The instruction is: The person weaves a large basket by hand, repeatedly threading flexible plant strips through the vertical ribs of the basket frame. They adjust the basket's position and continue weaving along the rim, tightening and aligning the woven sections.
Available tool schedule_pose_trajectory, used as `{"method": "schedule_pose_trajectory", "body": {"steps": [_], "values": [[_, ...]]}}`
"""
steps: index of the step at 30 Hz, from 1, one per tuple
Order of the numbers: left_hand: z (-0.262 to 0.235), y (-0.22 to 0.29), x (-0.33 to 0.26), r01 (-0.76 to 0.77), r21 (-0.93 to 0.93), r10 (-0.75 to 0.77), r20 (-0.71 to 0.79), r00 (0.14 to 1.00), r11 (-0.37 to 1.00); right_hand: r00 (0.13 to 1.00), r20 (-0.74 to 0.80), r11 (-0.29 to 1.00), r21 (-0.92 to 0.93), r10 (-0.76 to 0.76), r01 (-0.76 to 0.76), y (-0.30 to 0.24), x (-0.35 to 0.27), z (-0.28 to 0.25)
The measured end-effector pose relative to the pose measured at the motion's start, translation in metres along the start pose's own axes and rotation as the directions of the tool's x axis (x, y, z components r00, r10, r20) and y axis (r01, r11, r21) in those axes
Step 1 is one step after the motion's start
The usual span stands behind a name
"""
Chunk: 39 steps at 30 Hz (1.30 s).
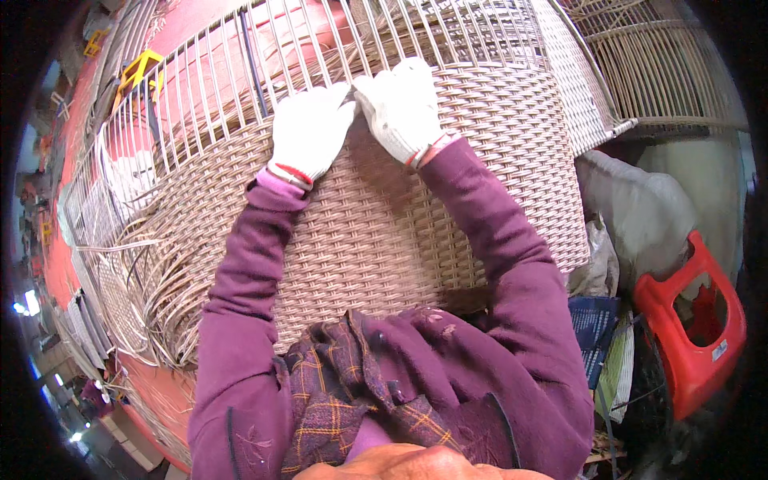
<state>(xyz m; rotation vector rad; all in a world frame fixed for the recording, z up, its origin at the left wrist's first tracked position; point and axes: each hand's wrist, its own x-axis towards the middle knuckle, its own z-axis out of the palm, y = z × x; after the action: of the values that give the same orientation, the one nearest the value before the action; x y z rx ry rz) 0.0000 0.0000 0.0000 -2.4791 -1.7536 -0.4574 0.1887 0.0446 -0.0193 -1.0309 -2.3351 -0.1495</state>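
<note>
A large panel of woven beige wicker (352, 248) lies in front of me, with thin upright rods (252, 64) standing bare beyond the weave's far edge. My left hand (314, 132), in a white knit glove, is closed at that edge. Close beside it on the right, my right hand (400, 108), gloved the same way, is also closed, its fingers curled over the top rows among the rods. The two hands' fingertips nearly meet. Whatever strand they pinch is hidden by the gloves.
Loose strands (164, 300) bunch at the panel's left side. A yellow stool (148, 62) stands far left on the reddish floor (60, 260). To the right are a red plastic stool (664, 300), a grey plastic bag (636, 200) and another wicker frame (652, 68).
</note>
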Motion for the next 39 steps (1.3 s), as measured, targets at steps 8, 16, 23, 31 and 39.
{"method": "schedule_pose_trajectory", "body": {"steps": [8, 16, 23, 31, 39], "values": [[0.000, 0.007, 0.001, 0.034, -0.021, -0.034, -0.032, 0.999, 0.999, 0.986, -0.169, 0.972, 0.233, 0.010, 0.030, 0.009, -0.007, -0.008], [-0.014, 0.056, -0.023, 0.007, 0.055, 0.003, -0.174, 0.985, 0.998, 0.959, -0.252, 0.981, 0.174, 0.127, -0.084, 0.104, -0.106, -0.084], [0.005, 0.109, -0.029, -0.177, -0.188, 0.159, -0.108, 0.981, 0.966, 0.996, -0.002, 0.989, 0.122, 0.090, -0.089, 0.078, -0.146, -0.088], [0.015, 0.105, -0.038, -0.214, -0.219, 0.183, -0.152, 0.971, 0.952, 0.997, 0.002, 0.984, 0.160, 0.081, -0.080, 0.077, -0.152, -0.087], [0.011, 0.128, -0.004, -0.258, -0.247, 0.204, -0.226, 0.953, 0.934, 0.944, -0.268, 0.981, 0.076, 0.193, -0.180, 0.100, -0.152, -0.092]]}}
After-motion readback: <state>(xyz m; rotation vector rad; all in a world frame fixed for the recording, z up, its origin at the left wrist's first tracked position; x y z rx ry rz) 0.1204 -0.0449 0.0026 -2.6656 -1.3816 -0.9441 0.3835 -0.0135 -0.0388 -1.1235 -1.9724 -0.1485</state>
